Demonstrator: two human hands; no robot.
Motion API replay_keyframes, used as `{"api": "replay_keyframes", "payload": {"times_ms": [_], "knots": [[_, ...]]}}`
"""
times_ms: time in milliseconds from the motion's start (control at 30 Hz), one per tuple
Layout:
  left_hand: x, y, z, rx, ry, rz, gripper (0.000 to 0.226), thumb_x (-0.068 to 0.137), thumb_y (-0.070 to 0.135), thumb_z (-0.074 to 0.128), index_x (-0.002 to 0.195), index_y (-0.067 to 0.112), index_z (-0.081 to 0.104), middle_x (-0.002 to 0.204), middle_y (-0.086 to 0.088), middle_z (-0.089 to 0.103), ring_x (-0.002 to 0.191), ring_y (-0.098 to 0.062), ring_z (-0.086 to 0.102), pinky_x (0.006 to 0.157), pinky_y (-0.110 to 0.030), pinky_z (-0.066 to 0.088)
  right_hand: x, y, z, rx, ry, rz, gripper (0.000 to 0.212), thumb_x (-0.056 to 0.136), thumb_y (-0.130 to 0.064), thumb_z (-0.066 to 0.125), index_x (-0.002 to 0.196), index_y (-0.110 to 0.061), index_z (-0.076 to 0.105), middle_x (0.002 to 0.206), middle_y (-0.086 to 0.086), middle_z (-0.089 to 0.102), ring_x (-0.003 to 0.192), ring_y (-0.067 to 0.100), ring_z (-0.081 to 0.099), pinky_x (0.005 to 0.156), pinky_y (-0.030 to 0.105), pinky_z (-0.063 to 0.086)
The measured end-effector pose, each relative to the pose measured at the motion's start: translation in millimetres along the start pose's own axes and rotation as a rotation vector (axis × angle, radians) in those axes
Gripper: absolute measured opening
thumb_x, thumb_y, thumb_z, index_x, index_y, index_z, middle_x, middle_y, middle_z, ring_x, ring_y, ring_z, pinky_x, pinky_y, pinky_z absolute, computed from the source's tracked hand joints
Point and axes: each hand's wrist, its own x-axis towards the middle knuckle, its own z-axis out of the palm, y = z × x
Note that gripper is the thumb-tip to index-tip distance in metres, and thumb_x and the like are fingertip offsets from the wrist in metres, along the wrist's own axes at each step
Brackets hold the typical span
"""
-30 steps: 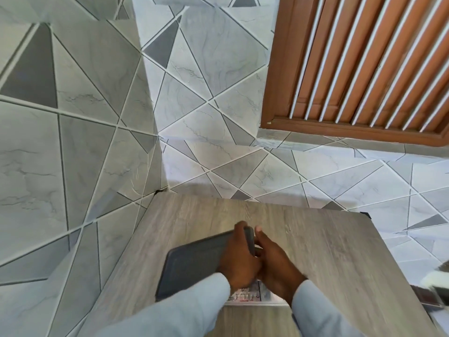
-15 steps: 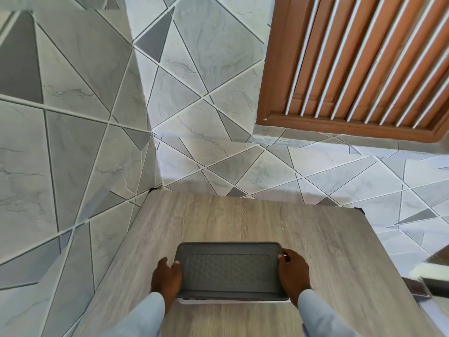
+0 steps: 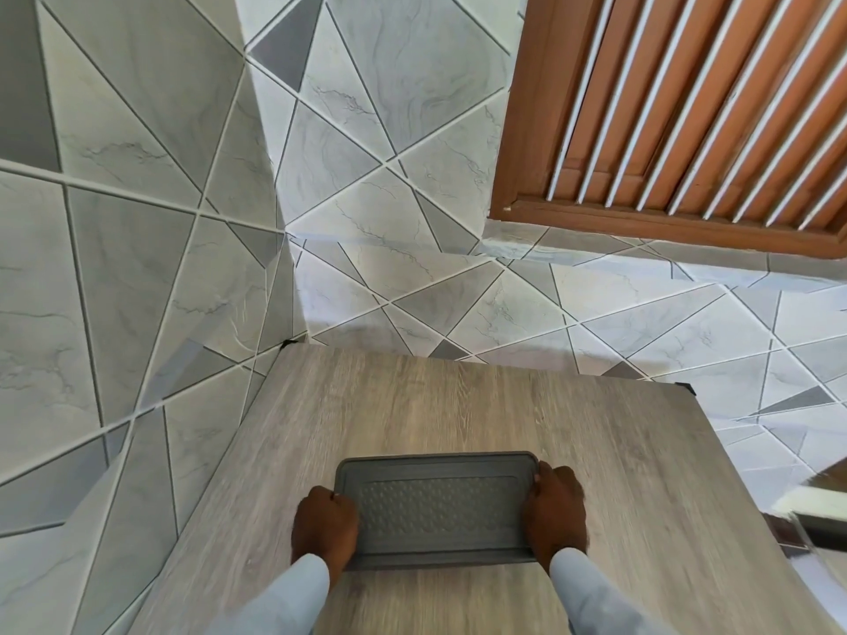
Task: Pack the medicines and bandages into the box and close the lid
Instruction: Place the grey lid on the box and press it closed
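A dark grey lid (image 3: 437,508) with a dimpled centre panel lies flat over the box on the wooden table (image 3: 458,405). The box body and its contents are hidden under the lid. My left hand (image 3: 324,527) presses on the lid's left edge, fingers curled over the rim. My right hand (image 3: 555,513) grips the lid's right edge the same way. Both sleeves are light blue. No medicines or bandages show.
The table stands in a corner of grey geometric-tiled walls. A brown slatted wooden shutter (image 3: 678,107) is at the upper right. Blurred objects, one white-edged (image 3: 806,511), sit beyond the table's right edge.
One second ago the lid was tilted, both hands at its right end. It has swung down flat over the box, and my hands have moved to its two ends.
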Motion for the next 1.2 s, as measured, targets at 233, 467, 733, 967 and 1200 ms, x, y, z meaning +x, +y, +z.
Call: {"api": "replay_keyframes", "payload": {"times_ms": [233,467,733,967,1200], "knots": [[6.0,-1.9,5.0,0.033,-0.019,0.038,0.027,0.093,0.028,0.042,0.096,0.007,0.059,0.097,-0.011,0.064,0.082,-0.025,0.060,0.072,-0.034,0.050,9.4,7.6,-0.7,-0.067,-0.044,-0.027,0.035,0.097,-0.019,0.037,0.131,-0.016,0.045,0.121,0.010,0.052,0.113,0.032,0.050,0.096,0.047,0.047],[0.6,-0.8,15.6,-0.051,-0.094,0.115,0.051,0.100,0.018,0.030,0.150,0.020,0.020,0.146,-0.017,0.041,0.131,-0.034,0.043,0.111,-0.043,0.033,11.5,11.3,1.3,0.009,-0.102,-0.052,0.050,0.097,-0.014,0.033,0.145,-0.025,0.029,0.131,0.011,0.048,0.116,0.034,0.051,0.100,0.048,0.043],[15.7,8.5,11.9,-0.072,-0.134,0.189,0.057,0.099,0.011,0.029,0.149,0.034,0.015,0.135,-0.019,0.046,0.120,-0.035,0.049,0.108,-0.047,0.039,6.8,8.7,9.9,0.046,-0.080,0.019,0.047,0.098,-0.018,0.032,0.145,-0.022,0.030,0.131,0.010,0.049,0.115,0.033,0.052,0.099,0.045,0.044],[19.6,2.6,5.5,-0.091,-0.193,0.269,0.057,0.099,0.009,0.030,0.150,0.028,0.014,0.143,-0.016,0.040,0.129,-0.030,0.042,0.112,-0.040,0.031,-0.2,11.8,12.6,0.098,-0.062,0.004,0.048,0.099,-0.022,0.030,0.147,-0.021,0.028,0.138,0.008,0.049,0.123,0.031,0.049,0.104,0.045,0.043],[15.4,1.4,4.0,-0.105,-0.188,0.272,0.054,0.099,0.006,0.031,0.150,0.018,0.019,0.154,-0.010,0.031,0.141,-0.028,0.031,0.119,-0.040,0.022,-10.3,13.6,13.1,0.098,-0.070,0.003,0.051,0.098,-0.018,0.028,0.149,-0.024,0.024,0.150,0.004,0.041,0.133,0.030,0.043,0.113,0.044,0.034]]}}
